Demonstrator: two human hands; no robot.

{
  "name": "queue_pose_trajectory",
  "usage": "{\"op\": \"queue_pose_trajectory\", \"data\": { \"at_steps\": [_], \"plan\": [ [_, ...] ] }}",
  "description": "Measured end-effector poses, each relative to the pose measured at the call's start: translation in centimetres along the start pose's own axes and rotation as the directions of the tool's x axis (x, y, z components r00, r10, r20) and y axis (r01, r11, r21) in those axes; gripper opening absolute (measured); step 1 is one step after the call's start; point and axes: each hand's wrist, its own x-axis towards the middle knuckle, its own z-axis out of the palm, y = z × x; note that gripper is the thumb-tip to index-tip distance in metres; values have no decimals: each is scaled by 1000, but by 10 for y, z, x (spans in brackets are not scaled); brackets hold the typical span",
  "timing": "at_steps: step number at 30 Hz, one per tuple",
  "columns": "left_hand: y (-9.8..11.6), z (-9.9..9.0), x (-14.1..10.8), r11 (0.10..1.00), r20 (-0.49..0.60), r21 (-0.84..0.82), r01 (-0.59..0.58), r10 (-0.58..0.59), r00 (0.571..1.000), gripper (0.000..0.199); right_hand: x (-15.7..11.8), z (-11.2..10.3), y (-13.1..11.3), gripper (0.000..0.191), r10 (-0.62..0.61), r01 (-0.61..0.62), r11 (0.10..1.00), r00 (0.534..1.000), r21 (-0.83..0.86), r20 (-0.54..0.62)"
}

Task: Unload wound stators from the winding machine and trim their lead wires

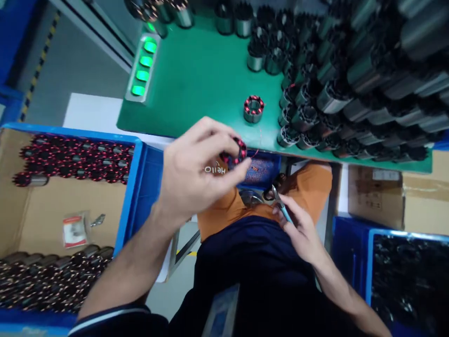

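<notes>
My left hand (pixel 196 164) is closed around a small motor stator (pixel 241 150) with red copper windings, its fingers covering part of the ring. A thin red wire end sticks out from the stator toward the right. Over my lap, my right hand (pixel 298 224) grips wire cutters (pixel 281 205) by their light blue handles, the jaws pointing up and left. The cutters are apart from the stator. Just beyond my left hand, another red-wound stator (pixel 253 109) stands upright on the green work mat (pixel 203 70).
Many dark stator cores (pixel 305 117) crowd the mat's right side. A panel with green lights (pixel 142 70) lies at its left. A blue crate (pixel 135 187) on the left holds wound stators and a small packet (pixel 75 230). Another blue crate (pixel 369 267) holds dark parts at right.
</notes>
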Motion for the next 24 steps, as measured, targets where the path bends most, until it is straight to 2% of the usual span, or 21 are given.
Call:
{"op": "queue_pose_trajectory", "data": {
  "at_steps": [2, 5, 9, 18, 24],
  "plan": [
    [25, 6, -21, 1000, -10, 3, -9, 9, 1000, 16, 0, 2, -18, 63, -123, 123, 992, 992, -35, -1],
    [38, 22, -42, 996, -27, -83, -8, 6, 1000, 23, 8, 4, -37, 65, -222, 222, 974, 975, -32, 10],
    [35, 31, -53, 983, -17, -179, 43, -47, 999, 20, 15, 3, -41, 71, -247, 247, 969, 968, 10, 43],
    [30, 26, -62, 986, 3, -164, 28, -27, 1000, 20, 16, 4, -41, 89, -248, 247, 969, 967, 18, 61],
    [30, 25, -70, 986, 12, -164, 30, -28, 1000, 21, 18, 8, -48, 77, -285, 287, 950, 958, -123, 38]
  ]
}}
